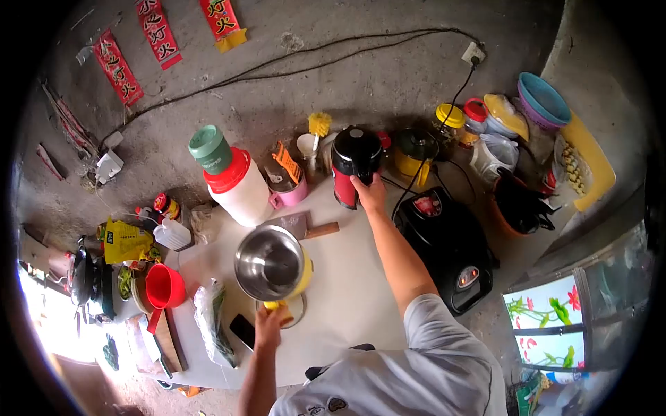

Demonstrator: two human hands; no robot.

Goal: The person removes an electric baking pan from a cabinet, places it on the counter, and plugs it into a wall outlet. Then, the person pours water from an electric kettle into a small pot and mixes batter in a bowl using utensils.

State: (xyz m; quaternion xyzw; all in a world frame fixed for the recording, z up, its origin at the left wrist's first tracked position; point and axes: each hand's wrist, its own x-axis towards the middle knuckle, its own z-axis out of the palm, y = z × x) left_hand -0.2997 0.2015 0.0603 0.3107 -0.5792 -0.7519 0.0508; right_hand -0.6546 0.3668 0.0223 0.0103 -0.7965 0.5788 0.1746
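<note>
My left hand [268, 326] is closed round the yellow handle of a pot [269, 263] with a shiny steel inside and yellow outer wall. The pot is tilted, its mouth facing me, and no food shows in it. A round metal-edged disc [298, 313] lies partly hidden under it. My right hand [370, 192] grips the black handle of a red and black kettle [345, 184], which has its black lid on. Whether the kettle touches the table is unclear. A cleaver [295, 224] with a wooden handle lies between them, behind the pot.
A black rice cooker-like appliance [444, 243] stands right of my forearm. To the left are a phone [242, 331], a plastic bag [211, 322] and a red ladle [165, 286]. A white red-topped container [241, 191] and pink mug [289, 191] stand near the wall.
</note>
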